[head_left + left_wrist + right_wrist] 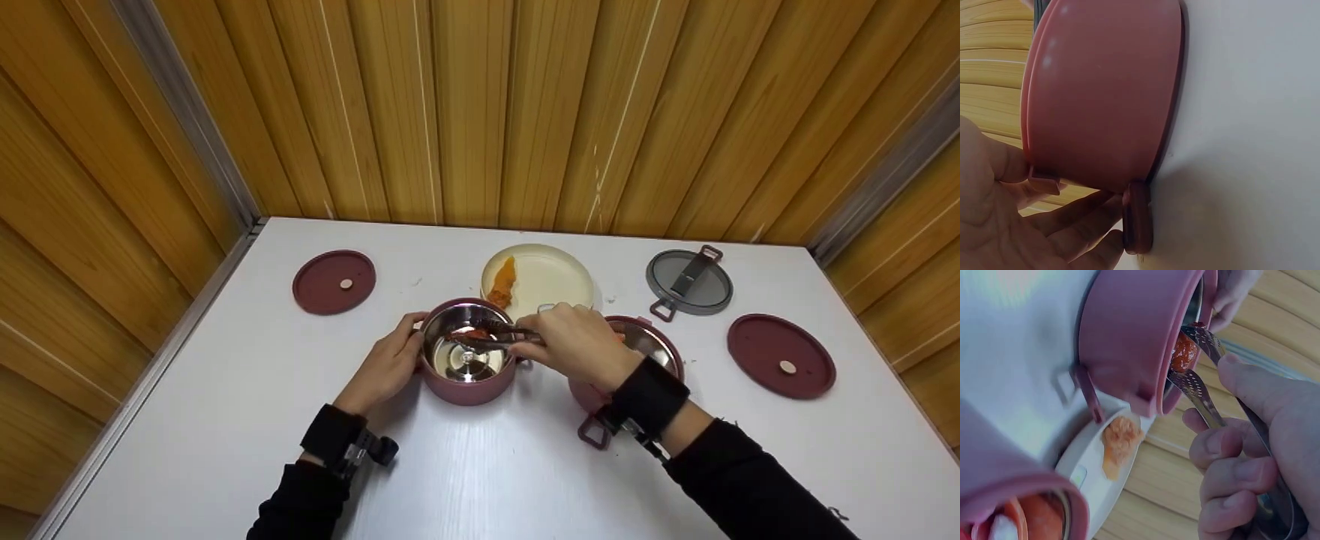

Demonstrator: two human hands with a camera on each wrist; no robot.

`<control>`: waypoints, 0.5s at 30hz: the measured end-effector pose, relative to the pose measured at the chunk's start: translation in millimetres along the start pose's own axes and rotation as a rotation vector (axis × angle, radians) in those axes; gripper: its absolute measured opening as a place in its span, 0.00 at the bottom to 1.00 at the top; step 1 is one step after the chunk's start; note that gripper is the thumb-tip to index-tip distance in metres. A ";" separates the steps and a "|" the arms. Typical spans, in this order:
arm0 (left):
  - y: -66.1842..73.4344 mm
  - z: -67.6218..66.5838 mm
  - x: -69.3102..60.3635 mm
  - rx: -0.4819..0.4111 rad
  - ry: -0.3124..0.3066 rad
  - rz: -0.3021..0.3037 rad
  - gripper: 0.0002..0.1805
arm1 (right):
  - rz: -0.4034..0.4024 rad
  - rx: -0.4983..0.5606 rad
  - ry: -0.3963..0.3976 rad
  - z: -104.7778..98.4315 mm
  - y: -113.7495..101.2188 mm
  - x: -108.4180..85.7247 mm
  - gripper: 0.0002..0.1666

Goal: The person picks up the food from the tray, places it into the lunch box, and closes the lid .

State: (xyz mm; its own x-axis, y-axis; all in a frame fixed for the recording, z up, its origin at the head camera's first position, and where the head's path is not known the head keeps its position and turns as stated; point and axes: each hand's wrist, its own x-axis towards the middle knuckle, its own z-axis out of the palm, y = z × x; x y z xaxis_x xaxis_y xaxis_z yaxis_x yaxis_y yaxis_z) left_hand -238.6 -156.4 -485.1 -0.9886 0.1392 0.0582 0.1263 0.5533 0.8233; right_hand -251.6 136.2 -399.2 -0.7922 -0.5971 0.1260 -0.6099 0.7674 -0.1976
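Observation:
My left hand [386,366] grips the left side of a small maroon pot [466,391] with a shiny metal inside. In the left wrist view its thumb is by the rim tab and its fingers reach behind the pot [1100,95], near the hanging handle [1138,219]. My right hand [574,341] holds metal tongs [1199,395] with perforated tips. Between those tips is a glossy red-brown piece of food [1184,353], at the pot's mouth. Seen from the head, the tongs' tips are inside the pot.
A second maroon pot [999,450] holding orange and red pieces [1041,517] stands under my right wrist. Behind is a cream plate [559,274] bearing an orange food piece [504,281]. Maroon lids [322,281] lie left and right; a grey lid [709,292] lies back right.

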 end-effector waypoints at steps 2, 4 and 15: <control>-0.5 0.3 0.5 0.016 0.006 0.003 0.21 | 0.000 -0.009 -0.011 2.5 -3.5 1.9 0.15; -0.7 0.5 0.2 0.018 0.010 0.007 0.21 | 0.002 -0.022 -0.020 5.6 -6.8 3.5 0.16; 0.2 1.0 -1.3 0.030 0.004 -0.001 0.21 | 0.005 -0.032 -0.065 19.3 -17.3 9.2 0.15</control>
State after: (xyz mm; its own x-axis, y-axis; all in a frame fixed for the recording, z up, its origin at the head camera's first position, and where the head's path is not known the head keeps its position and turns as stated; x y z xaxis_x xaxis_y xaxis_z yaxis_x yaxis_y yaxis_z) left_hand -237.2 -155.6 -485.6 -0.9890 0.1358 0.0594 0.1278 0.5778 0.8061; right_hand -247.9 112.9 -413.4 -0.7926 -0.6066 0.0620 -0.6074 0.7767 -0.1665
